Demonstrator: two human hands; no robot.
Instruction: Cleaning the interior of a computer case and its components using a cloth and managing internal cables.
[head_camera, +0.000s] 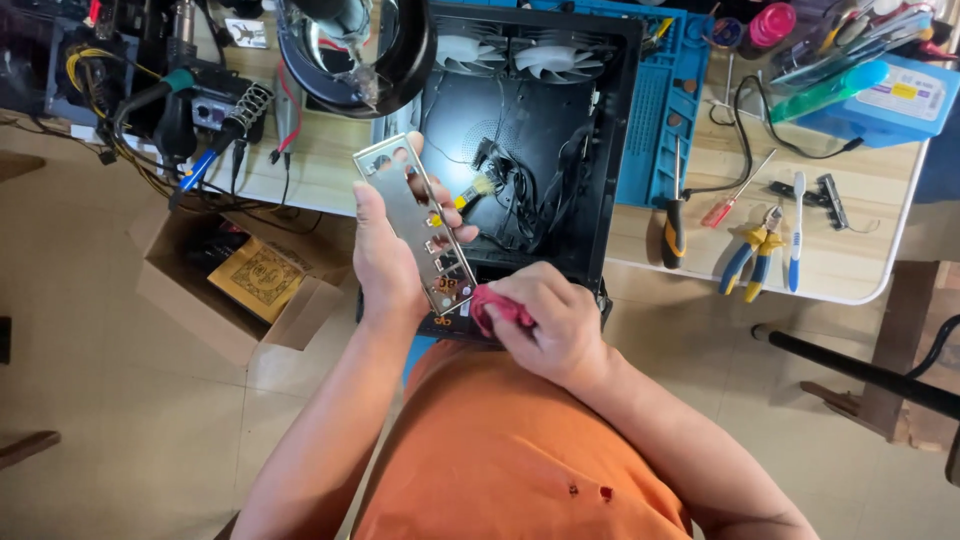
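Orange cloth of the person's shirt (510, 460) fills the near edge of the view. Just above it the right hand (555, 325) is closed in a tight grip on a small red rag (497, 308), pressed against the lower end of a thin silver metal plate with cut-out holes (418, 220). The left hand (385, 245) holds that plate by its long edge, thumb on the left side and fingers curled round the back, tilted so its top leans left. Directly behind the plate lies an open black computer case (545, 140) on the worktop (850, 250), loose cables and a yellow-handled brush (472, 192) inside, two white fans at its far wall. Right of the case sit a blue mat (665, 110), a screwdriver (675, 225), blue-and-yellow pliers (755, 255) and a toothbrush (796, 230). Left, on the floor, stands an open cardboard box (235, 285); soldering tools (215, 110) crowd the far left.
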